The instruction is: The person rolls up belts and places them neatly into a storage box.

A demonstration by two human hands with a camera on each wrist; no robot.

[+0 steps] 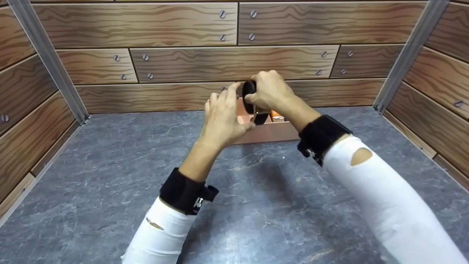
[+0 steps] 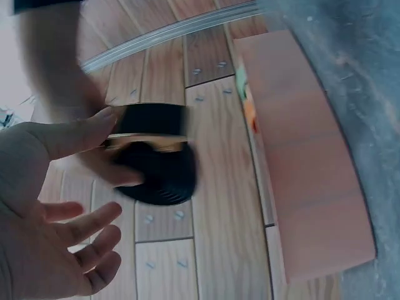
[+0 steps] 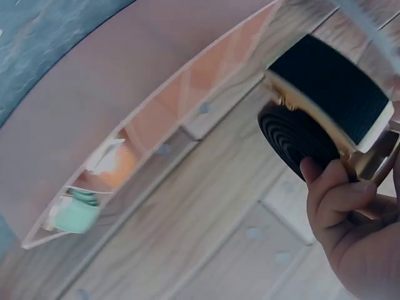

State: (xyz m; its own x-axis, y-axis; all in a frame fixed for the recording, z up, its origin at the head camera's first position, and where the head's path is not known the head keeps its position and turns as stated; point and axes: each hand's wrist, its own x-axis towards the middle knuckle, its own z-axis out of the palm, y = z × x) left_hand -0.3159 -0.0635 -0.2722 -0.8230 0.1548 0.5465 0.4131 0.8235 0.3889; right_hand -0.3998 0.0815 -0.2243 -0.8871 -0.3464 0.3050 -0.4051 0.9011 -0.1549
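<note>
A rolled black belt (image 1: 249,99) with a gold-edged, black-faced buckle (image 3: 331,87) is held up above a pink divided box (image 1: 269,132). My right hand (image 1: 273,90) grips the coil and the buckle's edge between fingers and thumb, as the right wrist view shows. Close on the other side is my left hand (image 1: 221,121), its fingers loosely spread. Its thumb (image 2: 94,132) lies near the buckle; whether they touch I cannot tell. Motion blurs the belt in the left wrist view.
Inside one end of the box, separate compartments hold an orange-and-white item (image 3: 114,165) and a mint-green item (image 3: 78,215). Behind the box rises a wood-patterned wall (image 1: 183,66). Grey marbled tabletop (image 1: 128,165) lies beneath.
</note>
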